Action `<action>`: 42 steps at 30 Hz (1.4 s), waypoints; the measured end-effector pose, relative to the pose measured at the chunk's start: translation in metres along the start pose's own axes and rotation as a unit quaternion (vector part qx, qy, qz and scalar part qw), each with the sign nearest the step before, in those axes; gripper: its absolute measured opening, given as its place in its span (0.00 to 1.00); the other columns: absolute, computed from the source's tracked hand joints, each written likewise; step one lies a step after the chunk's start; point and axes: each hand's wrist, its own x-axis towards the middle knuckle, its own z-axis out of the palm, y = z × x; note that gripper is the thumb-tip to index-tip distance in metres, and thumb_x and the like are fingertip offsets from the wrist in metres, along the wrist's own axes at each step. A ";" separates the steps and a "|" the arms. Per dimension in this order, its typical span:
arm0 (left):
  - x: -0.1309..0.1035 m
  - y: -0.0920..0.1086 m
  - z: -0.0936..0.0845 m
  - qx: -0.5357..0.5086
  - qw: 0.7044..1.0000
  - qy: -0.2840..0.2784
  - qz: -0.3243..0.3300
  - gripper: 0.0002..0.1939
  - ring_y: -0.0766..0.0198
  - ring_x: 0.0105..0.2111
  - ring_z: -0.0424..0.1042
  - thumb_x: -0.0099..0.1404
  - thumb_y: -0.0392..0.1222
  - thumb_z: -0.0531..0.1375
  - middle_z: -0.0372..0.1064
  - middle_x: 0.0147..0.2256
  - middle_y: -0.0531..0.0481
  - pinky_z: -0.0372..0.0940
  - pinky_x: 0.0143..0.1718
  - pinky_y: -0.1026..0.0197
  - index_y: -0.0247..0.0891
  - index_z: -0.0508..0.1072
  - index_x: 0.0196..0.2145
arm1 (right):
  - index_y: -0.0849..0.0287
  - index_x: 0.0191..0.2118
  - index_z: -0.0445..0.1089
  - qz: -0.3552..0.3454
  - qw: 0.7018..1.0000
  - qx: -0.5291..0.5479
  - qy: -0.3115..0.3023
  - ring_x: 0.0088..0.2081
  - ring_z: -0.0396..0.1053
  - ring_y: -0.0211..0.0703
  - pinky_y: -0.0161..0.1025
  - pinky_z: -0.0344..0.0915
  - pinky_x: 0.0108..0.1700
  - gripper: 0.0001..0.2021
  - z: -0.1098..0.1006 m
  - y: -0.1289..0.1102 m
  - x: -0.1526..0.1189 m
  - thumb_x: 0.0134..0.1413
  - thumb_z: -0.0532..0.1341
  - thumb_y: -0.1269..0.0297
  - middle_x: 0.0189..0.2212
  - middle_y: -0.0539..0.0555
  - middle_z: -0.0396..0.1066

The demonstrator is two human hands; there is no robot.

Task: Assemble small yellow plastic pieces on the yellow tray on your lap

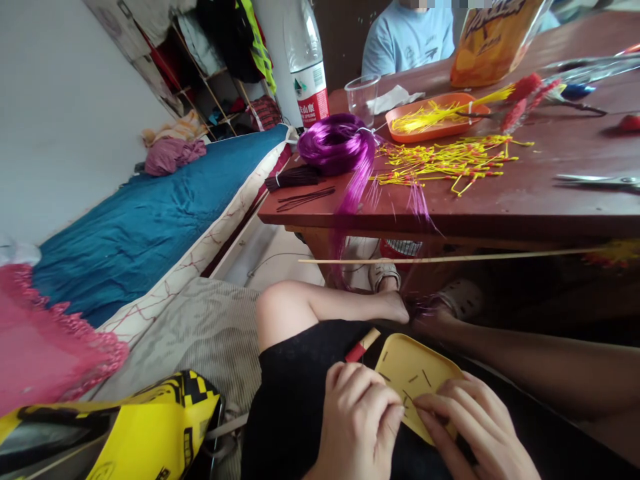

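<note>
On my lap, over dark cloth, rests a shallow yellow tray [395, 357] with several short dark bits in it. My left hand [363, 417] is curled at the tray's near left side, thumb pressed against the fingers. Close by on the right, my right hand [473, 420] pinches with thumb and forefinger over the tray. Whatever lies between the fingertips of either hand is too small to make out. Just beyond my left hand lies a small red and tan piece [363, 345].
A reddish-brown table [550, 207] holds purple filament [337, 143], yellow stems with red tips [450, 160], an orange tray [420, 137], scissors [600, 181] and a large bottle [307, 73]. A thin stick [425, 259] crosses before it. A person [410, 40] sits across.
</note>
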 end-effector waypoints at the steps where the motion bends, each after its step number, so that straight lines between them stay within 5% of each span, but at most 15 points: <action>1: 0.000 0.000 0.000 0.002 1.000 0.001 0.003 0.09 0.64 0.29 0.64 0.64 0.35 0.53 0.66 0.25 0.51 0.57 0.36 0.59 0.36 0.68 0.26 | 0.57 0.33 0.65 -0.005 1.000 0.002 0.004 0.29 0.66 0.41 0.40 0.61 0.40 0.02 0.000 -0.002 0.003 0.55 0.55 0.67 0.23 0.49 0.67; 6: 0.000 0.000 -0.001 0.014 1.000 -0.011 0.009 0.08 0.65 0.30 0.65 0.63 0.33 0.53 0.67 0.26 0.52 0.57 0.37 0.59 0.37 0.68 0.27 | 0.57 0.33 0.65 -0.010 0.999 -0.003 0.046 0.27 0.66 0.41 0.40 0.61 0.38 0.05 -0.002 -0.006 0.009 0.57 0.53 0.66 0.21 0.49 0.67; 13: -0.002 -0.001 -0.002 0.023 0.999 -0.028 0.007 0.07 0.63 0.30 0.65 0.62 0.33 0.53 0.66 0.27 0.52 0.57 0.38 0.58 0.39 0.67 0.28 | 0.56 0.34 0.65 -0.015 1.000 0.001 0.005 0.29 0.67 0.42 0.40 0.61 0.40 0.02 0.000 0.002 -0.004 0.54 0.57 0.66 0.23 0.49 0.68; 20: -0.001 -0.001 -0.002 0.027 0.999 -0.035 0.010 0.07 0.63 0.30 0.65 0.62 0.34 0.53 0.66 0.27 0.51 0.56 0.39 0.58 0.39 0.67 0.28 | 0.57 0.32 0.66 -0.008 0.998 -0.002 0.062 0.26 0.67 0.41 0.40 0.61 0.38 0.06 -0.002 -0.009 0.012 0.57 0.53 0.65 0.20 0.49 0.68; 26: -0.001 -0.001 -0.003 0.023 0.999 -0.021 0.008 0.06 0.64 0.30 0.66 0.62 0.33 0.54 0.67 0.26 0.52 0.57 0.38 0.59 0.39 0.68 0.28 | 0.57 0.35 0.65 0.000 1.000 -0.005 0.001 0.30 0.67 0.43 0.41 0.61 0.41 0.03 -0.001 0.000 -0.004 0.54 0.57 0.65 0.24 0.49 0.69; 42: -0.002 -0.003 -0.002 0.020 0.999 -0.033 0.000 0.06 0.64 0.31 0.65 0.62 0.33 0.53 0.67 0.27 0.52 0.56 0.40 0.58 0.38 0.68 0.29 | 0.56 0.31 0.65 0.000 1.000 0.003 0.031 0.28 0.67 0.41 0.40 0.61 0.39 0.03 0.000 -0.005 0.003 0.55 0.55 0.66 0.22 0.49 0.68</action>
